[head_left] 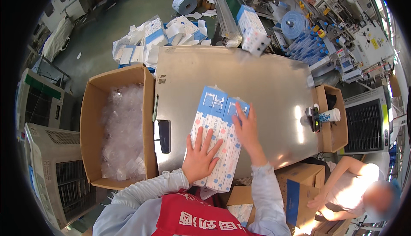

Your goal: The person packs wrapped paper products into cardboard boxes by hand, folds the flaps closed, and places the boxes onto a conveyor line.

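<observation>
Two long white-and-blue tissue packs lie side by side on the steel table (pixel 265 82). The left pack (pixel 206 118) runs under my left hand (pixel 200 158), which rests flat on its near end with fingers spread. My right hand (pixel 247 127) presses flat on the right pack (pixel 229 159), fingers apart. Neither hand grips anything. A third pack (pixel 252 30) hangs at the end of the conveyor (pixel 224 5), above the table's far edge.
An open cardboard box (pixel 92 107) lined with clear plastic stands left of the table. Loose packs and wrappers (pixel 158 37) litter the floor beyond. A small box with a white bottle (pixel 332 116) sits at the right. Another person (pixel 355 189) crouches lower right by cartons.
</observation>
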Tool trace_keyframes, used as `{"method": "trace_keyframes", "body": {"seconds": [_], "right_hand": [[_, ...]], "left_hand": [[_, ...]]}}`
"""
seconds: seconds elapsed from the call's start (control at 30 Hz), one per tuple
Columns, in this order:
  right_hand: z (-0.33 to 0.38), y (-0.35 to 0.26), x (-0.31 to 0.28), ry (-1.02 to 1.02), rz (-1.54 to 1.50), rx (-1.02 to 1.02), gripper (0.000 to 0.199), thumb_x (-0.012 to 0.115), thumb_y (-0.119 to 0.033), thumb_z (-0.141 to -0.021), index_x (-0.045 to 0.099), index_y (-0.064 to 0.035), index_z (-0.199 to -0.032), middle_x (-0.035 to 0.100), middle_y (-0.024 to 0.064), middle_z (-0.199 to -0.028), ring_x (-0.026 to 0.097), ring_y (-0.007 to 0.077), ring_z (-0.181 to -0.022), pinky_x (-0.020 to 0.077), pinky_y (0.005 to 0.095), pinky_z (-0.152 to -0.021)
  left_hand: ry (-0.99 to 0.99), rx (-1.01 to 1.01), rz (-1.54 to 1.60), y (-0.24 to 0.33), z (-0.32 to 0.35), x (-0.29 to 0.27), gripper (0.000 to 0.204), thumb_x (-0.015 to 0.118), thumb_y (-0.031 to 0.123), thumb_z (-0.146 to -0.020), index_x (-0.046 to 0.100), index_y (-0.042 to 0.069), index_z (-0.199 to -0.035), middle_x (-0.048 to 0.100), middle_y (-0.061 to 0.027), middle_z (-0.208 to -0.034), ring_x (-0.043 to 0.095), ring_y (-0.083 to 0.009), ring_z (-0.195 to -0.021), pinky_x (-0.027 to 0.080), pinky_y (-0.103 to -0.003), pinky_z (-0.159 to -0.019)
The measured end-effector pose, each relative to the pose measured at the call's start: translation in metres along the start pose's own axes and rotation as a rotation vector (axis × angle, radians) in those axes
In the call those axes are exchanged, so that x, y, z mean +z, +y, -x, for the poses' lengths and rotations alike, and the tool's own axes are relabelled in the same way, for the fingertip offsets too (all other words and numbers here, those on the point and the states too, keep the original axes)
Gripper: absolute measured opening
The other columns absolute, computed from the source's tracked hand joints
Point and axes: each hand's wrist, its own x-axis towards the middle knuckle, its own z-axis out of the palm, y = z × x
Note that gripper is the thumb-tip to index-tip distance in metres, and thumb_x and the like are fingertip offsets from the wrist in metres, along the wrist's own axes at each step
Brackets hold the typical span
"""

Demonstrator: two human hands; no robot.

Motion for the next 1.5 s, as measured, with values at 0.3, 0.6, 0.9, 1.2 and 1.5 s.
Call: {"method": "trace_keyframes", "body": {"seconds": [0.3,0.6,0.9,1.2,1.5], "right_hand": [[-0.168,0.077,-0.033,0.289,0.529,-0.093,0.077,0.064,-0.045,-0.080,0.035,-0.0042,-0.139,0.035,0.0304,-0.136,0.035,0.0419,-0.127,0.0299,0.0444,-0.104],[-0.044,0.084,-0.055,-0.058,0.423,0.351,0.096,0.071,-0.042,-0.071,0.021,-0.0012,-0.143,0.055,0.0276,-0.101,0.060,0.0417,-0.085,0.0500,0.0447,-0.071],[0.192,0.004,-0.034,0.003,-0.449,0.500,0.098,0.067,-0.041,-0.080,0.007,0.0045,-0.144,0.042,0.0248,-0.133,0.055,0.0311,-0.110,0.0455,0.0394,-0.087],[0.097,0.088,-0.036,-0.455,-0.991,0.751,0.060,0.072,-0.032,-0.080,0.050,0.0029,-0.124,0.061,0.0136,-0.112,0.062,0.0224,-0.095,0.0483,0.0344,-0.086],[0.178,0.024,-0.069,-0.018,-1.132,0.625,0.059,0.078,-0.018,-0.073,0.050,0.0021,-0.121,0.058,0.0123,-0.118,0.057,0.0216,-0.107,0.0472,0.0354,-0.089]], "left_hand": [[-0.039,-0.034,0.067,-0.004,-0.001,-0.006,0.059,0.051,0.037,-0.087,0.036,0.020,-0.141,0.018,-0.0215,-0.150,0.010,-0.0467,-0.137,0.015,-0.068,-0.101],[0.028,-0.063,0.056,0.005,-0.002,0.001,0.052,0.053,0.026,-0.087,0.042,0.029,-0.138,0.023,-0.0189,-0.148,0.016,-0.0441,-0.136,0.018,-0.067,-0.098],[0.094,-0.036,0.043,-0.001,-0.005,-0.002,0.060,0.056,0.033,-0.086,0.037,0.018,-0.141,0.020,-0.0234,-0.147,0.018,-0.0460,-0.135,0.023,-0.062,-0.101],[-0.663,-0.565,1.366,-0.112,-0.047,0.006,0.075,0.065,0.037,-0.083,0.033,-0.002,-0.138,0.047,-0.0137,-0.134,0.047,-0.0220,-0.121,0.036,-0.035,-0.102],[-0.555,-0.234,1.528,-0.084,-0.045,-0.018,0.073,0.071,0.031,-0.079,0.037,0.001,-0.136,0.049,-0.0117,-0.131,0.047,-0.0206,-0.119,0.037,-0.035,-0.101]]}}
